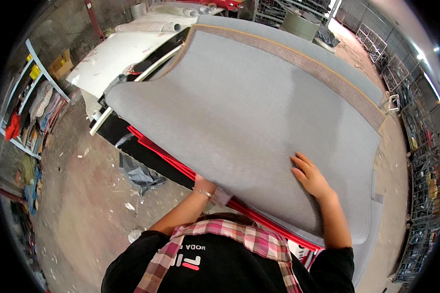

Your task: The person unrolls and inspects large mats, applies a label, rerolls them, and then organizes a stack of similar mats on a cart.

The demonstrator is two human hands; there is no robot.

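Note:
A large grey sheet of fabric [239,102] covers most of the work surface in front of me. A brown band edged with a yellow line [298,58] runs along its far side. My right hand [312,178] lies palm down on the sheet, right of the middle, with its fingers spread. My left hand [204,184] reaches under the sheet's near edge, and its fingers are hidden there. Beneath that edge, red strips [161,156] show on both sides of my left wrist.
A white-topped table [107,63] with rolled material [149,27] adjoins at the far left. A shelf of stacked pieces [41,105] stands further left. Crumpled dark plastic [142,176] lies on the floor. Wire racks [420,180] line the right side, and a grey-green drum [300,24] stands behind.

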